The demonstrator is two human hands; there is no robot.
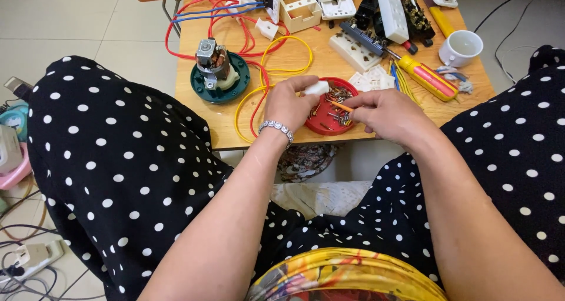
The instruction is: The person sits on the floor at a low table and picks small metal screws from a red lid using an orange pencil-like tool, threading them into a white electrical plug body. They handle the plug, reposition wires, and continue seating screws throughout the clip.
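Over the near edge of the wooden tabletop [247,124], both hands meet above a red dish [321,120] of small screws. Left hand [289,104]: fingers closed on a small white plastic part [316,88], held over the dish's left rim. Right hand [385,114]: fingers pinched narrow on a thin orange tool [341,106]; long axis runs left and slightly up, tip toward the white part, close to it but contact unclear. White part lies left of the right fingers. Yellow wire [282,71] loops beside the dish; green motor base [219,77] further left; yellow screwdriver [429,80] to the right
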